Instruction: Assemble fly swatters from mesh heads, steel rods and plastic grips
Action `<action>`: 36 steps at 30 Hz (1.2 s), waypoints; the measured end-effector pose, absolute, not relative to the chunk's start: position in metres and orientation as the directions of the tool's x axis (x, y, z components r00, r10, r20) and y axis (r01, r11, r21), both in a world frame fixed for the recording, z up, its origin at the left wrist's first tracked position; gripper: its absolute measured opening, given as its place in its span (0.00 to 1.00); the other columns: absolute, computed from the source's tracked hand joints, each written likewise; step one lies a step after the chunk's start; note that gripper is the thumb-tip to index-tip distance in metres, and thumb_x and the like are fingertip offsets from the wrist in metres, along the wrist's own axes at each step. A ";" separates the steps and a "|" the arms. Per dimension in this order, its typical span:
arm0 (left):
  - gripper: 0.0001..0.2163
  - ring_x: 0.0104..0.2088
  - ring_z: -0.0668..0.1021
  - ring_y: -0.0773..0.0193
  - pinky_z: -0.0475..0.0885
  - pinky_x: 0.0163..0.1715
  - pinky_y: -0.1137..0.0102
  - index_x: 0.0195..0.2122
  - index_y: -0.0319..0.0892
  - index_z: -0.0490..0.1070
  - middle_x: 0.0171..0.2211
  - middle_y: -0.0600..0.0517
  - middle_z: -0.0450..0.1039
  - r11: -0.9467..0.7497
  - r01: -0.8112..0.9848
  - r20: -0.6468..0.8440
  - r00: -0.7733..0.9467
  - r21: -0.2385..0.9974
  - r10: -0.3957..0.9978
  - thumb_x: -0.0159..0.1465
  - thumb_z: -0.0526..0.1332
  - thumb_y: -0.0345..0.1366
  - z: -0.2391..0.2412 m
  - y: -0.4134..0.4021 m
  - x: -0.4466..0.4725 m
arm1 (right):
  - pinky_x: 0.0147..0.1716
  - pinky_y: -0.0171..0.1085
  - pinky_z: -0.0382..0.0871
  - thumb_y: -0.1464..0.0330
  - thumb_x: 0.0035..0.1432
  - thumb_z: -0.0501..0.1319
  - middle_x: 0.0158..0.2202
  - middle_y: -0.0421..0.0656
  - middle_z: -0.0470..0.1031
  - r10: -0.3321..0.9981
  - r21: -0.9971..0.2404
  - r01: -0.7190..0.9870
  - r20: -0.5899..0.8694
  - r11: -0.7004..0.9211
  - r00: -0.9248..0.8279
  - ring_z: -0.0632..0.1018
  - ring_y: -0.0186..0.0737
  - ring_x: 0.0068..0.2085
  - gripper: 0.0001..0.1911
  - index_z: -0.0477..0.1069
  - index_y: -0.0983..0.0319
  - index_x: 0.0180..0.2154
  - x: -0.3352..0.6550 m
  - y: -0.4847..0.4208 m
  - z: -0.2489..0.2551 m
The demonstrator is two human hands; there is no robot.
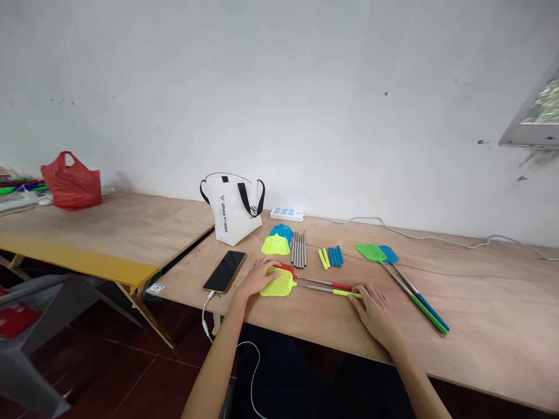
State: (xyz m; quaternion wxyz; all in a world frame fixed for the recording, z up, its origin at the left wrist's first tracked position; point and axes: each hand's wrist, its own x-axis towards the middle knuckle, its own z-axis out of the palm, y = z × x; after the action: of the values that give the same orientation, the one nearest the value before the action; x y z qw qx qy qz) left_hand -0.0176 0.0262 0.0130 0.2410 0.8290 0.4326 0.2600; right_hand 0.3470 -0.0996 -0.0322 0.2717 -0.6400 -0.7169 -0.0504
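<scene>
My left hand (257, 278) lies with its fingers on the mesh head of a yellow fly swatter (279, 283) on the wooden table (480, 314). A red fly swatter (305, 280) lies just behind the yellow one, mostly hidden at its head. At the other end, the fingers of my right hand (374, 311) rest flat by the yellow-green handle end (347, 293). Both hands look flat, fingers stretched out. Neither swatter is lifted.
A green (395, 278) and a blue swatter (414, 291) lie to the right. Behind are loose swatter heads (276, 241), metal rods (299, 250) and coloured grips (332, 256). A phone (224, 271), white tote bag (234, 209), power strip (287, 214) and red plastic bag (71, 181) stand around.
</scene>
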 end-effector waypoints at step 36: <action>0.20 0.58 0.71 0.50 0.65 0.60 0.56 0.57 0.47 0.71 0.55 0.45 0.71 -0.465 0.521 0.267 0.412 0.716 0.871 0.66 0.63 0.46 0.017 0.024 -0.017 | 0.49 0.47 0.67 0.54 0.70 0.50 0.44 0.45 0.77 0.892 -0.358 0.911 0.452 0.207 -0.026 0.77 0.49 0.47 0.17 0.73 0.55 0.41 0.351 -0.097 -0.032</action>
State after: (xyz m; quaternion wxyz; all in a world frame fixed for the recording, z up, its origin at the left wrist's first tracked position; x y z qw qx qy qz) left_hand -0.0172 0.0235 0.0167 0.2744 0.7940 0.4383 0.3195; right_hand 0.3512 -0.0967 -0.0324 0.3019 -0.6293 -0.7159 -0.0157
